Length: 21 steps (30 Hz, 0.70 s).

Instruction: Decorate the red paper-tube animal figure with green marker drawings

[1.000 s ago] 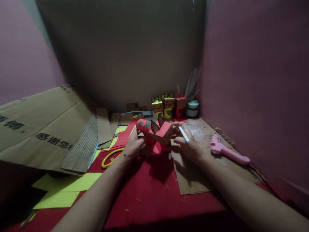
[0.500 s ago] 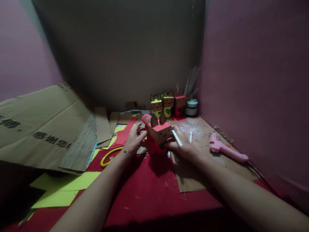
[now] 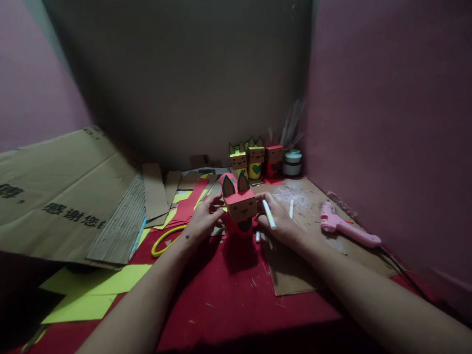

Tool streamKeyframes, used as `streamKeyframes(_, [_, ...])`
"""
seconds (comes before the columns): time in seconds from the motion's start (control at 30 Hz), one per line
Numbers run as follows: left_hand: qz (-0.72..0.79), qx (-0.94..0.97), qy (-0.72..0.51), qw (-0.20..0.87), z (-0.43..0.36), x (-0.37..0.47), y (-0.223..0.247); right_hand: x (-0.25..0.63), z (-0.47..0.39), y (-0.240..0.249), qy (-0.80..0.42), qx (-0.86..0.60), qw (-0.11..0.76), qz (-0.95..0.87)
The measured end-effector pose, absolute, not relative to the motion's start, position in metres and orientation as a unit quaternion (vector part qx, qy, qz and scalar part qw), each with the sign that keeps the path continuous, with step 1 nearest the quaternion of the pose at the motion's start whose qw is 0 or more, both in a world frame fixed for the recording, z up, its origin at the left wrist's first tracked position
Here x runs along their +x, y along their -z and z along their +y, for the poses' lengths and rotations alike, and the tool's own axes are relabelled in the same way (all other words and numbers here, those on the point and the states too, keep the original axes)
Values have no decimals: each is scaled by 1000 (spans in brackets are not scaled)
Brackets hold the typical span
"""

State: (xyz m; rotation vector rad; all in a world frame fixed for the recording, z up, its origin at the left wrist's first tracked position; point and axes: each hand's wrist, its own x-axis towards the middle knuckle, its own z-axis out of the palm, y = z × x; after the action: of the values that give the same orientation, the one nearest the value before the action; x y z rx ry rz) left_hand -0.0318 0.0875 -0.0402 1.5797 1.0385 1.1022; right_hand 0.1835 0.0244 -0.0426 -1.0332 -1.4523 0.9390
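Note:
Between my hands is a red paper and cardboard animal figure, with a box head, a drawn face, two pointed ears and a dark heart on its body. It faces me and casts a shadow on the red cloth. My left hand has its fingers curled against the figure's left side. My right hand is at its right side, with a white marker held between the fingers; the fingertips there are partly hidden. A white cap-like piece lies just below, and a white stick lies beyond my right hand.
Several similar figures stand at the back beside a pale jar. A pink glue gun lies on a cardboard sheet at right. Yellow-handled scissors, red paper, yellow paper and a large cardboard box are at left.
The figure has turned from an angle to face me more squarely, moving slightly left. The marker in my right hand now tilts more upright.

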Motion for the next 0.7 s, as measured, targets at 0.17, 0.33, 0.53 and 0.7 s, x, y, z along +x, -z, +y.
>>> streamKeyframes(0.17, [428,604,-436,512,71,-35,29,184,24,48,-405,-441,559,-573])
streamKeyframes(0.33, [432,586,-408,551,60,-34,24,185,22,47,-413,-448,564,-558])
streamKeyframes(0.53, [425,595,-367,575,55,-32,22,185,21,40,-408,-436,538,-596])
streamKeyframes(0.7, [403,628,-313,587,62,-31,20,181,25,43,-416,-432,509,-617])
